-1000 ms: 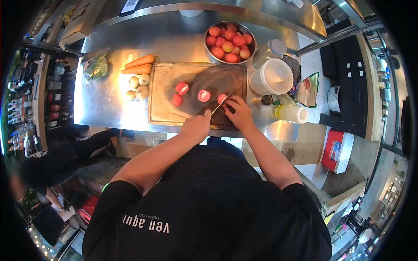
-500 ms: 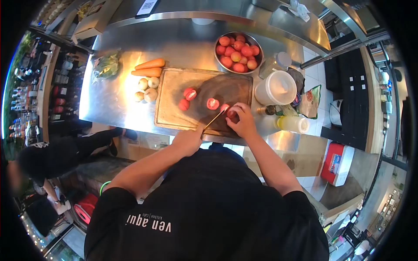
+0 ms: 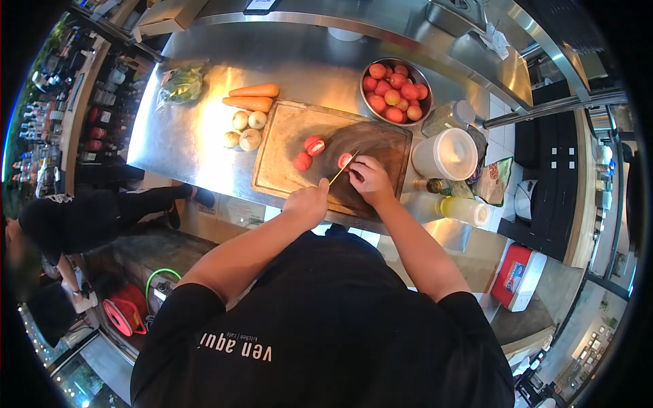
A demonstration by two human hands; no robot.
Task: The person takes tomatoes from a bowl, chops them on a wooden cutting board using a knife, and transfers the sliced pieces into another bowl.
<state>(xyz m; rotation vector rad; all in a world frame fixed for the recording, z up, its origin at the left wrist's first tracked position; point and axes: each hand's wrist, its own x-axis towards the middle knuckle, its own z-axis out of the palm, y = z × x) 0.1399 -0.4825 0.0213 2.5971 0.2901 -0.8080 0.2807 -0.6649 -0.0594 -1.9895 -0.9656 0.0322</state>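
My left hand (image 3: 307,204) is closed around the handle of a knife (image 3: 341,170), whose thin blade slants up and right over the cutting board (image 3: 279,163). A tomato half (image 3: 345,161), cut face up, lies against the blade near its tip. Just right of the blade, my right hand (image 3: 371,180) has its fingers bent over a tomato piece, mostly hidden beneath them. Further left on the board are a cut tomato (image 3: 314,145) and another tomato piece (image 3: 303,161), close together.
Behind the board stands a metal bowl of tomatoes (image 3: 427,109). Carrots (image 3: 254,90), several onions (image 3: 249,139) and bagged greens (image 3: 182,86) lie left. A white tub (image 3: 435,155) and a yellow bottle (image 3: 464,211) stand right. Another person (image 3: 75,228) is at far left.
The view has shifted, so the table items appear further right. My left hand and the knife have moved up and right, bringing the blade beside the tomato half. My right hand stays bent over the piece.
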